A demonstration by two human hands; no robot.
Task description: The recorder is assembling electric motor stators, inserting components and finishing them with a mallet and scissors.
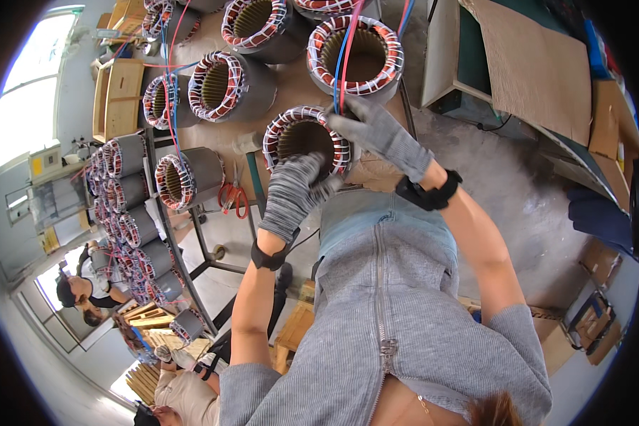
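Observation:
A stator (307,143) stands just in front of me, its open bore facing up and a ring of copper-red windings laced with white cord round the top. My left hand (297,190), in a grey mottled glove, is closed over the near rim, its fingertips out of sight in the bore. At the right side of the same rim lies my right hand (382,135), gloved in grey, with fingers stretched out over the windings. Blue and red lead wires (345,65) run upward from beside its fingertips. Whether these fingers touch the wires is hard to tell.
More stators (358,57) stand beyond and to the left on the bench. Red-handled scissors (233,197) and a hammer (247,145) lie left of my left hand. Stacked stators (138,227) fill a left rack. Two other people (184,390) are at lower left. Cardboard (536,64) lies at right.

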